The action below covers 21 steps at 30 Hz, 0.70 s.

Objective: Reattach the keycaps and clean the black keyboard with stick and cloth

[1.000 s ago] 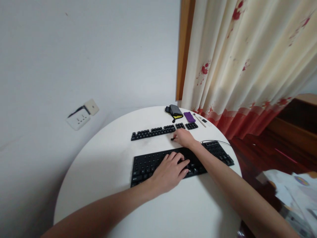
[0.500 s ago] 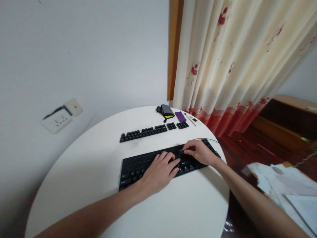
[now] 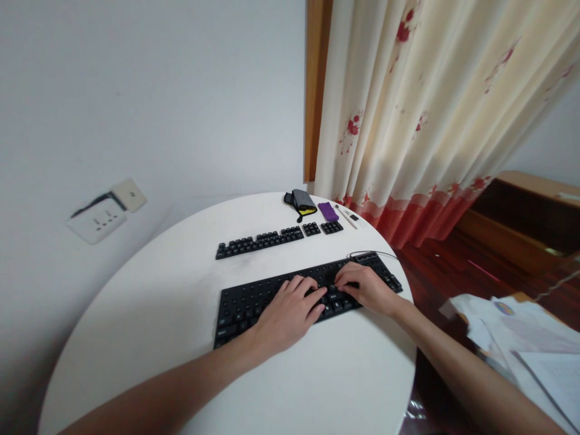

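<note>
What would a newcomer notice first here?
Probably the cream curtain with red flowers, upper right. Then the left hand and right hand on a black keyboard, partly stripped of keycaps, on the round white table. Loose keycaps form a row beyond it.

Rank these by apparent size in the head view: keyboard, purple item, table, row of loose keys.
Largest to smallest:
1. Table
2. Keyboard, partly covered
3. Row of loose keys, taken as one
4. Purple item
</note>
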Each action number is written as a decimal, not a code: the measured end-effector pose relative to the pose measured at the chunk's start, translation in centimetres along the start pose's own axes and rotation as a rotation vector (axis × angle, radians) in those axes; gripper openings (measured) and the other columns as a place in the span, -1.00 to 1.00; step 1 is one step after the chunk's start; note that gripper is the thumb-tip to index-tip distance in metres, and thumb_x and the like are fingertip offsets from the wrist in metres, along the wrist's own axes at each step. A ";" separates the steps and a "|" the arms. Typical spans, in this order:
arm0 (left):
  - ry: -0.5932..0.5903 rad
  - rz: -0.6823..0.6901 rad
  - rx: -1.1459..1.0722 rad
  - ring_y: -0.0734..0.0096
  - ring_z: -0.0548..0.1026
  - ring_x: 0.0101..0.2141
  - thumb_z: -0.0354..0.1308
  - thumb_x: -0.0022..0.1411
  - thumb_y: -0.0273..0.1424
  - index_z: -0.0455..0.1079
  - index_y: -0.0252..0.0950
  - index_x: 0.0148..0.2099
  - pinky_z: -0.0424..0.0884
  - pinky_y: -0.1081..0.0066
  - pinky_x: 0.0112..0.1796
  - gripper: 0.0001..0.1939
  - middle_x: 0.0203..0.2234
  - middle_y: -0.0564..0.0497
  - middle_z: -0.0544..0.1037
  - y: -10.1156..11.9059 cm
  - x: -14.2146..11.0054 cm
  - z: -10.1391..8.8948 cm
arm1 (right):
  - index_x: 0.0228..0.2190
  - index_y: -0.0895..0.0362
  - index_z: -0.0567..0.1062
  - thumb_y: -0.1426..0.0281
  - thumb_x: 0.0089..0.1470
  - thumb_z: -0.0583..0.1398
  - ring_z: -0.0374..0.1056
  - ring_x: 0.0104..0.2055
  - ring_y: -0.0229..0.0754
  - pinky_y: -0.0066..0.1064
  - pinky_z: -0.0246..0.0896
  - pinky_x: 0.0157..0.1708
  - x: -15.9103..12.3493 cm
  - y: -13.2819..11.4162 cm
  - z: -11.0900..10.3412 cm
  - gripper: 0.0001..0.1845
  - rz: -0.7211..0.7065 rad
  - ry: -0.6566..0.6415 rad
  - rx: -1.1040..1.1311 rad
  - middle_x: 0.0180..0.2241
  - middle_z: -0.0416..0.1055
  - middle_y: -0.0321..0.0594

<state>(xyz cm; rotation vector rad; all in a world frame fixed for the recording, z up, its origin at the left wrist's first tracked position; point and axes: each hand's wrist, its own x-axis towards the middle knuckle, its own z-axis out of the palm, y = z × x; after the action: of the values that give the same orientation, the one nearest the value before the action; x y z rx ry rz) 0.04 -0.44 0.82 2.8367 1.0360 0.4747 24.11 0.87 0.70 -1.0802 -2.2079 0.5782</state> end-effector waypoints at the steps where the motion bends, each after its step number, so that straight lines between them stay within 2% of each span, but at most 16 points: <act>1: -0.002 -0.002 0.004 0.21 0.29 -0.04 -0.05 0.41 -0.27 0.30 -0.16 0.19 0.26 0.20 -0.05 -0.64 -0.06 -0.05 0.40 0.0 0.0 0.0 | -0.39 0.11 0.56 0.49 0.16 0.17 0.36 -0.17 -0.17 -0.31 0.26 -0.11 0.0 -0.1 -0.2 -0.83 -0.020 -0.019 -0.022 -0.26 0.50 -0.18; 4: 0.002 -0.007 0.010 0.20 0.28 -0.03 -0.06 0.41 -0.23 0.24 -0.14 0.24 0.26 0.19 -0.05 -0.60 -0.04 -0.06 0.39 0.0 0.0 0.1 | -0.33 0.09 0.58 0.46 0.18 0.15 0.34 -0.10 -0.14 -0.27 0.24 -0.07 -0.2 -0.7 -0.9 -0.81 -0.053 -0.060 -0.109 -0.19 0.48 -0.15; 9: -0.017 0.013 0.022 0.15 0.27 -0.03 -0.02 0.37 -0.13 0.13 -0.06 0.30 0.26 0.18 -0.08 -0.50 -0.03 -0.07 0.36 0.0 -0.1 0.3 | -0.26 0.06 0.60 0.33 0.20 0.14 0.29 -0.05 -0.09 -0.21 0.21 -0.01 -1.1 -1.4 -1.3 -0.78 -0.042 -0.047 -0.216 -0.10 0.42 -0.12; 14: -0.016 0.012 0.032 0.13 0.26 -0.04 0.01 0.35 -0.13 0.20 -0.05 0.26 0.26 0.18 -0.09 -0.53 -0.03 -0.07 0.34 0.1 0.0 0.3 | -0.26 0.06 0.59 0.31 0.23 0.11 0.28 -0.05 -0.09 -0.21 0.20 -0.02 -1.4 -1.3 -0.8 -0.75 -0.027 -0.051 -0.262 -0.11 0.42 -0.13; 17: -0.023 0.008 0.046 0.13 0.26 -0.04 0.02 0.35 -0.13 0.17 -0.05 0.28 0.26 0.18 -0.09 -0.51 -0.01 -0.07 0.34 0.2 0.0 0.2 | -0.25 0.06 0.59 0.30 0.24 0.11 0.27 -0.04 -0.09 -0.20 0.19 -0.02 -1.5 -1.3 -0.3 -0.75 -0.018 -0.031 -0.275 -0.10 0.42 -0.13; 21: -0.052 0.001 0.061 0.11 0.25 -0.01 0.03 0.34 -0.12 0.08 -0.01 0.33 0.25 0.16 -0.08 -0.45 0.02 -0.07 0.33 0.1 0.1 0.2 | -0.12 0.07 0.54 0.30 0.24 0.11 0.27 -0.04 -0.08 -0.17 0.18 -0.01 -2.4 -1.5 0.8 -0.73 0.052 0.075 -0.308 -0.09 0.43 -0.13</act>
<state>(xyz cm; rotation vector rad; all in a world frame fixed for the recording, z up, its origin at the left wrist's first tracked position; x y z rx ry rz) 0.24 -0.45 0.66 2.8858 1.0572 0.3743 23.85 -2.00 0.24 -1.2948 -2.2565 0.2165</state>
